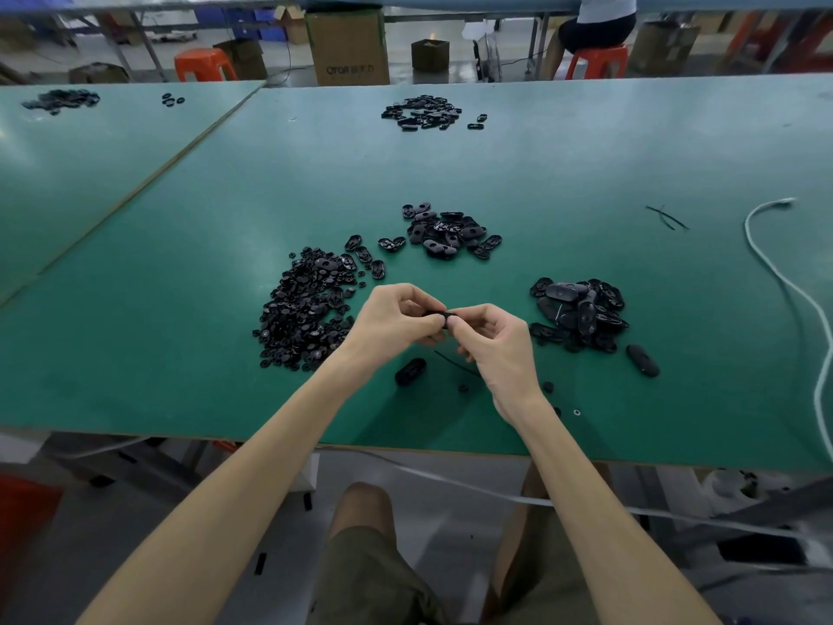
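While both hands hover over the bench (pixel 180 263) close to its near edge, the left hand (pixel 396 322) and right hand (pixel 491 345) meet at a small black part (pixel 444 315). Each pinches it with curled fingers (pixel 432 324) from its own side, so the part is held above the surface. Just nearer the edge, a black oval shell (pixel 410 371) lies beside a thin black wire (pixel 455 360). A heap of small pieces (pixel 302 309) lies to the left, a heap of larger shells (pixel 581 313) to the right, and a third heap (pixel 450 232) toward the middle. A white cable (pixel 775 272) trails near the right edge.
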`<state>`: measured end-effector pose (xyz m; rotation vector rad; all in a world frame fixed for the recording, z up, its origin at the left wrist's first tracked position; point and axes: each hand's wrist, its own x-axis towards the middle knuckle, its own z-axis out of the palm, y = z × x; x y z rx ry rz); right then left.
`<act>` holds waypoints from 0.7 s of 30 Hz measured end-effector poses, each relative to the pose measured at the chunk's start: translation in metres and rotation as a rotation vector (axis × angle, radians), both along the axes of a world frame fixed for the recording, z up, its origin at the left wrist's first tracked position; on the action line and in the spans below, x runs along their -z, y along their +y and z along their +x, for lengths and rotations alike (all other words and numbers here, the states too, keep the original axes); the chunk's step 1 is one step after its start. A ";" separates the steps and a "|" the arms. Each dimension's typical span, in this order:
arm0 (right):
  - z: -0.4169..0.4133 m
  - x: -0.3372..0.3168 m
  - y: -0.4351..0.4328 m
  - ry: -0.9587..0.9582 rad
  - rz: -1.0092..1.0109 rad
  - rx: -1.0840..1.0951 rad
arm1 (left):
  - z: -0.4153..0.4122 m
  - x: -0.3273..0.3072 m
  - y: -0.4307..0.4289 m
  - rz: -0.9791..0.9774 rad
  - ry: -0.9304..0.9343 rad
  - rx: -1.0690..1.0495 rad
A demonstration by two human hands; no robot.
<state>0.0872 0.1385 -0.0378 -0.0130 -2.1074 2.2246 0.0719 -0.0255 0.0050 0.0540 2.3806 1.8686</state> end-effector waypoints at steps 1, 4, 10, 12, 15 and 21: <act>0.000 0.000 0.000 -0.002 0.000 0.002 | 0.000 0.001 0.001 0.012 -0.004 -0.014; 0.000 0.000 0.000 -0.007 0.003 0.014 | 0.001 0.006 0.006 0.034 -0.011 -0.058; -0.001 0.001 0.000 -0.016 0.015 0.028 | 0.001 0.005 0.006 0.036 -0.023 -0.063; -0.001 0.000 0.000 -0.016 0.015 0.023 | 0.001 0.001 0.004 0.043 -0.036 -0.051; -0.002 0.000 0.001 -0.017 0.021 0.013 | 0.001 -0.004 0.000 0.049 -0.067 -0.029; -0.001 -0.001 0.002 -0.014 0.026 -0.010 | 0.001 -0.006 0.000 -0.003 -0.082 -0.028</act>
